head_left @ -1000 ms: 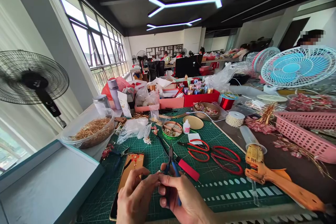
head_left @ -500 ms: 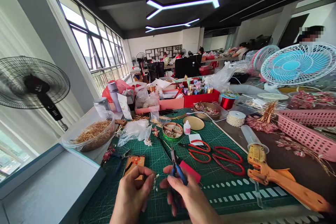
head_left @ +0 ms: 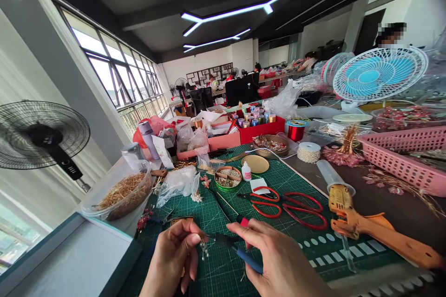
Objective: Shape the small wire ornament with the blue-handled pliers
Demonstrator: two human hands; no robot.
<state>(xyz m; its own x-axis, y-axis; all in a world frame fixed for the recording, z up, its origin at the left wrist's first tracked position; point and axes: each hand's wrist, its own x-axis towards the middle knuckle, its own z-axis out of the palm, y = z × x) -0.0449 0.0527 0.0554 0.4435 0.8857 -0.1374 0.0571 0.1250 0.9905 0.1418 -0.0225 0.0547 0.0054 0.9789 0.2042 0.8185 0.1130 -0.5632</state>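
Note:
My left hand [head_left: 172,253] is closed in a pinch, with a small sprig of white pearl beads [head_left: 204,251] hanging from its fingertips. In my right hand [head_left: 277,250] is a pair of blue-handled pliers [head_left: 249,260]. Their blurred dark jaws point left and reach the top of the bead sprig; I cannot tell whether they grip it. Both hands are above the green cutting mat [head_left: 223,283]. Behind my left hand, a phone in an orange case [head_left: 183,219] is mostly hidden.
Red-handled scissors [head_left: 266,209] lie right of centre, near an orange glue gun [head_left: 376,236]. Beyond them stand a divided bead tin [head_left: 228,178] and a small white bottle [head_left: 246,171]. An open pale box [head_left: 69,260] is at left, a pink basket [head_left: 411,158] at right.
The pliers have swung from pointing away to pointing left at the bead sprig. My right hand has turned, its back now upward. The head view has shifted slightly.

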